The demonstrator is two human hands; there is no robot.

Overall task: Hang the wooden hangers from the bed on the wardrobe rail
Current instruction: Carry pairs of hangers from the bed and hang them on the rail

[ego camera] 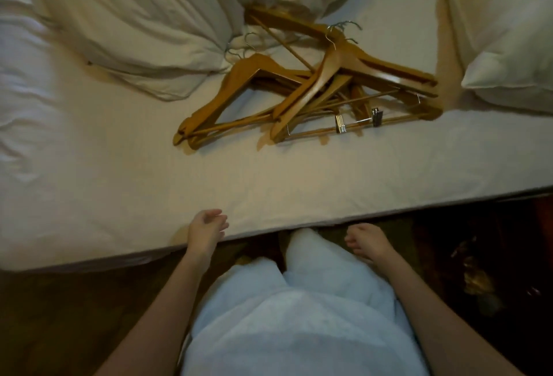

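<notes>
Wooden hangers [314, 88] lie heaped on the bed [209, 172], awaiting pickup; left hand [206, 226] and right hand [366, 241] hang loosely curled, holding nothing.

2 hands [206, 230], 1 hanger pile [338, 57], 2 clips [341, 123]

No legible text, label, brand, number or sign was found. The wooden hangers [338, 58] at 12 o'clock, their metal clips [341, 124] and the bed [269, 172] bore no readable marking.
</notes>
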